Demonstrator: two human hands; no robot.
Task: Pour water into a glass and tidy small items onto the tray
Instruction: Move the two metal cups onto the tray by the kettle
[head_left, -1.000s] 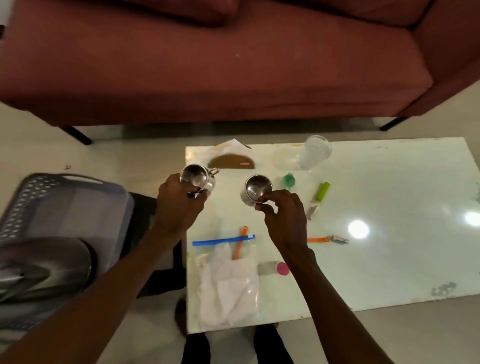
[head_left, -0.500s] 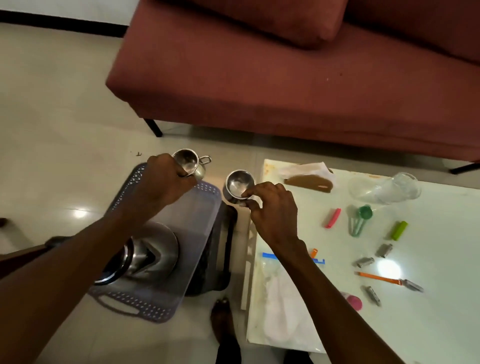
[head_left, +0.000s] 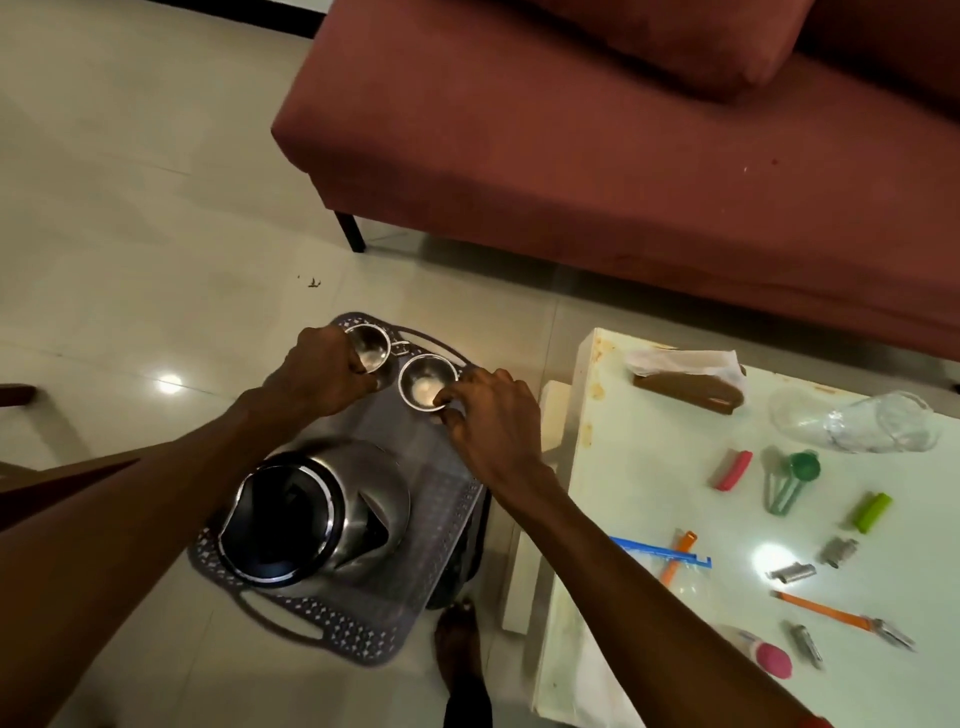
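Your left hand (head_left: 322, 371) grips one steel cup (head_left: 370, 349) at the far end of the grey perforated tray (head_left: 441, 525); your right hand (head_left: 493, 410) pinches the rim of a second steel cup (head_left: 426, 382) just beside it. A steel kettle (head_left: 317, 512) stands on the tray nearer you. The tray sits left of the table (head_left: 649, 467), which carries scattered small items.

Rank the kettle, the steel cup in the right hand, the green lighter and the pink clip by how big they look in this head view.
1. kettle, by far the largest.
2. steel cup.
3. pink clip and green lighter: too alike to rank.
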